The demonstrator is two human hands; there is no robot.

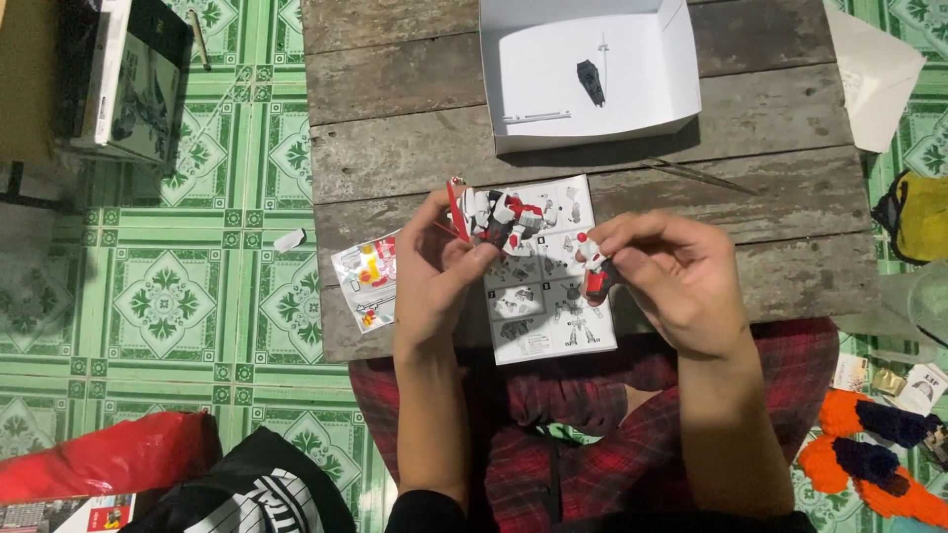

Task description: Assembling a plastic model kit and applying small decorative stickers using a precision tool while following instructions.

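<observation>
We are working on a small red-and-white robot model (497, 219), and judging by what we are holding, the body is largely put together while at least one limb is not yet joined. Our left hand (439, 266) is pinching the assembled body just above the top edge of the instruction sheet (546, 271), wrist bent upward, fingers curled around it. Our right hand (667, 276) is pinching a separate red-and-white limb piece (592, 268) over the right side of that sheet, fingertips pressed together on it. Beyond the sheet, the white box tray (592, 74) is keeping a dark part (591, 82) and some thin pieces unused. The sheet is lying on the wooden worktop (395, 128).
</observation>
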